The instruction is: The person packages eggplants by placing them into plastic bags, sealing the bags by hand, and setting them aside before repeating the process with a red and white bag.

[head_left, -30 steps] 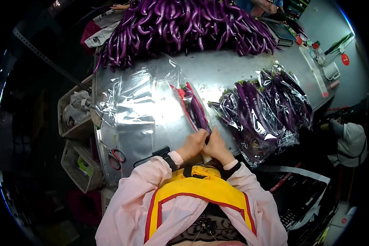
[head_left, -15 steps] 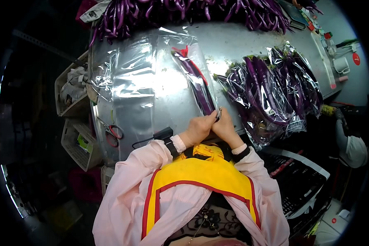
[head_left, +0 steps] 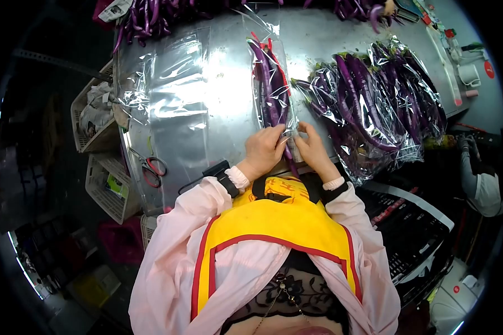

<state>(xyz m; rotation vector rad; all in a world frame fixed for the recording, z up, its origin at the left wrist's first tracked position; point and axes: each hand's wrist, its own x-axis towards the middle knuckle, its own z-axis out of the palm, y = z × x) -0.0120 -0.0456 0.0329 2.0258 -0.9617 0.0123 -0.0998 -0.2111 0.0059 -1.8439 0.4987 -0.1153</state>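
Observation:
Long purple eggplants (head_left: 272,84) lie in a clear plastic bag (head_left: 257,106) in front of me, with red strips along them. Their lower ends stick out toward my body. My left hand (head_left: 264,149) is closed on the lower part of the eggplants, its fingers bent over them. At the right edge of the bag's mouth, my right hand (head_left: 312,149) grips the plastic between thumb and fingers. Just right of it, bagged eggplants (head_left: 363,106) lie in a pile under shiny film.
Flat clear bags (head_left: 179,84) lie on the metal table (head_left: 223,72) at left. Red-handled scissors (head_left: 153,170) sit by the left edge. Loose eggplants (head_left: 145,22) are heaped at the back. White baskets (head_left: 109,190) stand left of the table, and a white mug (head_left: 468,75) at far right.
The bag and its eggplants now stand more upright, and the eggplant ends show below my left hand. My hands have moved slightly apart and farther from my body.

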